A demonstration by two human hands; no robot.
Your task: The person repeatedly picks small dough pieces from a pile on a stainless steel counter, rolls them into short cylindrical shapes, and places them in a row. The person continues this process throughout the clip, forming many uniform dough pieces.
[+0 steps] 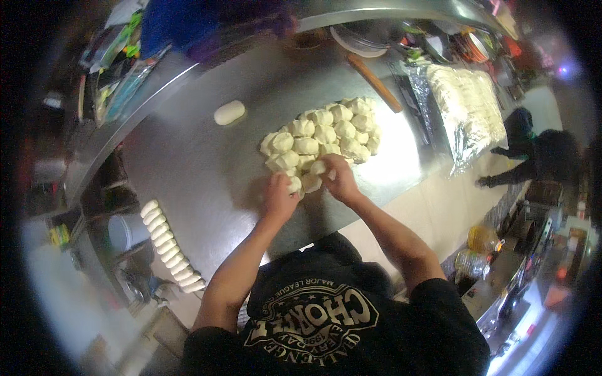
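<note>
A cluster of pale dough pieces (324,133) lies on the metal worktable (188,150) before me, the pieces packed against one another. At its near edge my left hand (280,197) has its fingers closed around a dough piece (295,185). Just to the right, my right hand (339,177) pinches another dough piece (318,167) between thumb and fingers. A smooth oval of dough (229,113) sits apart, farther back to the left. Shaped dough rolls (165,239) form a neat row along the table's left edge.
A wooden rolling pin (375,83) rests at the back right, near a plastic-wrapped pale bundle (465,110). Bowls (360,40) stand along the back. Oil bottles (472,263) are at the right, a white bucket (123,232) at the left. A dark-clothed person (541,145) is at the right.
</note>
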